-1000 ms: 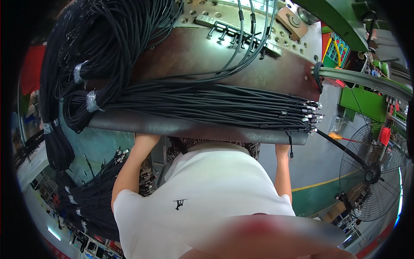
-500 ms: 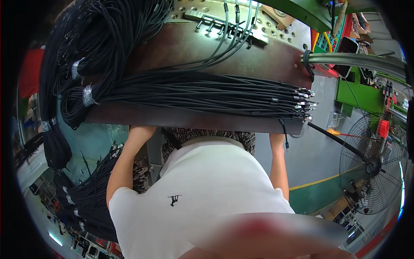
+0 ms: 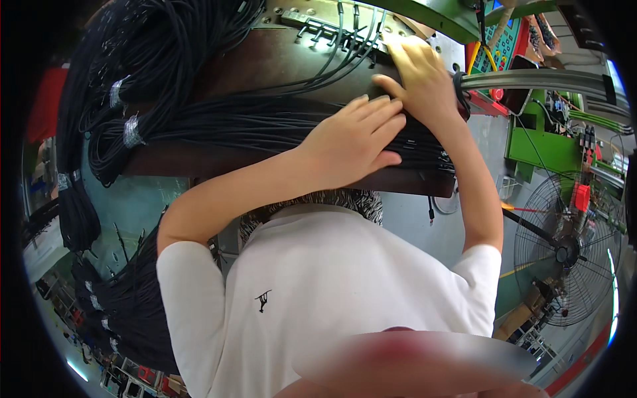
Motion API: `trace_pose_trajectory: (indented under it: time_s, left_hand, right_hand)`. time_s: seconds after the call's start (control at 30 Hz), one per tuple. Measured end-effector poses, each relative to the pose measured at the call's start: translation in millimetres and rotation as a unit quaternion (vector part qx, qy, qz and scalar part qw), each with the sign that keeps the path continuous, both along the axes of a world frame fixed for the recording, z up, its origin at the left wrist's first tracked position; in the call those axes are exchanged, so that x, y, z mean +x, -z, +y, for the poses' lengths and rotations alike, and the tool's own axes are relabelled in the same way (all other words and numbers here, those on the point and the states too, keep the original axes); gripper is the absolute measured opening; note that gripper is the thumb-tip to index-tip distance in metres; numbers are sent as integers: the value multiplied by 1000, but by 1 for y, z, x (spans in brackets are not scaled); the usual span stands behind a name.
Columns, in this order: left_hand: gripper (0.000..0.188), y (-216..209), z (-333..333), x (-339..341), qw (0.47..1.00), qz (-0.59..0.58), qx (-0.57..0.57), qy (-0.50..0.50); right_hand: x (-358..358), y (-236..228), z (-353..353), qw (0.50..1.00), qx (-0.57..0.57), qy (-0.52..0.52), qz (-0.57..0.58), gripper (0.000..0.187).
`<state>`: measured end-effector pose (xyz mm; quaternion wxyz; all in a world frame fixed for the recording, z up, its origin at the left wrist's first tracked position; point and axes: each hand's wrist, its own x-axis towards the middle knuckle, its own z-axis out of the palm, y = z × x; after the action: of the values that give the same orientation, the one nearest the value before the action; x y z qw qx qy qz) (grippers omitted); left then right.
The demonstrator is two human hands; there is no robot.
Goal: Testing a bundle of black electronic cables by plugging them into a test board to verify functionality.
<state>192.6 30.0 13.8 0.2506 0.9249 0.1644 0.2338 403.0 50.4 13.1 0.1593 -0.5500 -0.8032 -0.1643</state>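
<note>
A thick bundle of black cables (image 3: 232, 126) lies across the brown board (image 3: 252, 63). My left hand (image 3: 352, 142) is over this bundle, palm down, its fingers stretched out and thumb apart. Whether it touches the cables I cannot tell. Farther off, my right hand (image 3: 421, 79) reaches over the right end of a metal clamp fixture (image 3: 325, 33), fingers extended and slightly blurred. Several thin cables (image 3: 325, 69) run from the fixture down to the left. Both hands look free of any object. My forearms and hands hide part of the bundle's right end.
Silver ties (image 3: 133, 131) bind coiled cables at the left, with a large heap of black cable (image 3: 126, 46) behind. Green machinery (image 3: 451, 16) stands at the far right, near a metal rail (image 3: 531, 79). A fan (image 3: 564, 252) is at the right, and more cable bundles (image 3: 133, 318) at the lower left.
Both hands have come up from below the board's near edge. The left is now over the cable bundle, the right near the fixture. The view has shifted slightly.
</note>
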Motion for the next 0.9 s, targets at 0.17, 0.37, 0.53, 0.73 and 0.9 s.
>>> trace_pose_trajectory:
  time_s: [0.17, 0.37, 0.53, 0.73, 0.9]
  left_hand:
    - [85, 7, 13, -15, 943, 227, 108, -220]
    - [54, 27, 122, -45, 927, 109, 251, -257]
    - [24, 10, 149, -22, 971, 129, 94, -180]
    - [37, -8, 87, -64, 973, 129, 31, -189]
    - [35, -12, 57, -128, 959, 178, 111, -191]
  right_hand:
    - [1, 16, 30, 999, -33, -26, 7, 50]
    - [25, 3, 32, 943, -210, -1, 258, 32]
    - [52, 10, 38, 936, -185, 33, 299, 31]
    - [53, -47, -84, 978, 30, 122, 167, 10]
    - [129, -19, -188, 900, -42, 332, 281, 18]
